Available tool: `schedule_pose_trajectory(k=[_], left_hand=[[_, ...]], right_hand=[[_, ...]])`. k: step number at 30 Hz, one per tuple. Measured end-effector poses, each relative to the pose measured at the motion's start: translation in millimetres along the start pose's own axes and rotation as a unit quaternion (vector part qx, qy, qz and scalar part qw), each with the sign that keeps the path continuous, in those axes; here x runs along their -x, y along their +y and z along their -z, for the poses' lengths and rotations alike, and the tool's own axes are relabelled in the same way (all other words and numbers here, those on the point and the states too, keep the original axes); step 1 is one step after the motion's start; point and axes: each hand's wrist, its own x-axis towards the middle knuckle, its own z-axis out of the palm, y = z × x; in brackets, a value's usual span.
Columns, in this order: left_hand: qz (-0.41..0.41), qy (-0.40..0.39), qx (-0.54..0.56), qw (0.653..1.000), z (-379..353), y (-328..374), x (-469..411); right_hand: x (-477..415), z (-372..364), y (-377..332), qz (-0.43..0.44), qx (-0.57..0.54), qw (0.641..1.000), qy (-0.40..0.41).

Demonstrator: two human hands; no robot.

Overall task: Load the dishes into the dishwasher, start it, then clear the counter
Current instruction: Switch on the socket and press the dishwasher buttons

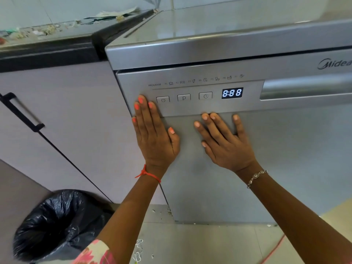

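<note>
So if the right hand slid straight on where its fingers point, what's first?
The right hand would first meet the dishwasher's control panel, right at its fingertips; beyond, probably the timer button.

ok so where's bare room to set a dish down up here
The dishwasher top, between its front lip and the tiled wall, is bare. The counter to its left is crowded with scraps along the wall.

Above the right grip (226, 143), the display (232, 92) shows "8:88"; the control panel (190, 109) reads "PROGRAM", "ECO", "P"; the dishwasher (285, 159) reads "Midea".
</note>
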Motion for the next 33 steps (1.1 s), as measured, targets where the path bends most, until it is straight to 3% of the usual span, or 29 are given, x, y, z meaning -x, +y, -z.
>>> schedule_pose_trajectory(k=[15, 21, 27, 29, 33], left_hand=[[0.008, -0.014, -0.01, 1.0, 0.5, -1.2, 1.0], [0.027, -0.058, -0.013, 0.998, 7.7, 1.0, 0.5], [0.06, -0.198, -0.04, 0.977, 35.7, 11.0, -1.0], [0.071, -0.27, -0.063, 0.958, 53.3, 19.4, -5.5], [0.097, -0.401, -0.035, 0.91, 102.7, 36.8, -31.8]], right_hand=[[3.8, -2.9, 0.0, 0.006, 0.015, 1.0, 0.004], [5.5, 5.0, 0.4, 0.006, -0.005, 0.999, -0.047], [-6.2, 46.5, 3.3, -0.019, -0.088, 0.974, -0.206], [-18.4, 69.3, 4.6, -0.055, -0.158, 0.945, -0.281], [-52.7, 118.1, 19.6, -0.087, -0.263, 0.85, -0.449]])
